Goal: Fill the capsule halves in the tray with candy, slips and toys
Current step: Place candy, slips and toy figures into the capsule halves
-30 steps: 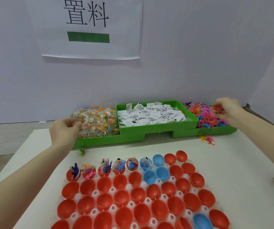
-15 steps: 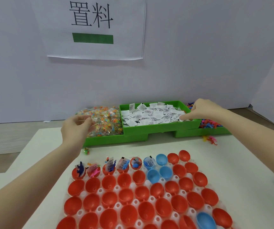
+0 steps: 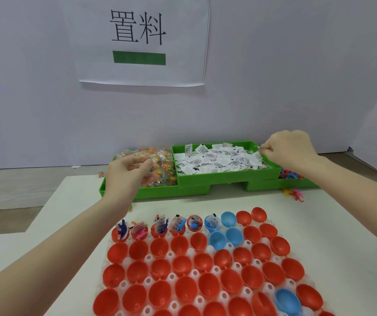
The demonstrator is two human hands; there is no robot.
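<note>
A clear tray (image 3: 147, 280) on the white table holds many red capsule halves (image 3: 183, 265) and a few blue ones (image 3: 228, 218). Several halves in the back row (image 3: 160, 226) hold slips, toys and candy. My left hand (image 3: 128, 169) hovers over the candy bin (image 3: 119, 192), fingers curled round a clear candy packet (image 3: 147, 166). My right hand (image 3: 290, 151) is at the right end of the slip bin (image 3: 226, 173), fingers curled, pinching what looks like a white slip (image 3: 259, 147) at its tips. Anything else inside that fist is hidden.
The toy bin (image 3: 281, 184) sits at the right, mostly behind my right forearm. Loose toys (image 3: 293, 194) lie on the table before it, and a stray candy (image 3: 130, 207) lies near my left wrist. A paper sign (image 3: 139, 39) hangs on the wall behind.
My right hand moved left from the toy bin to the slip bin. My left hand rose a little from the candy pile with a packet in its fingers.
</note>
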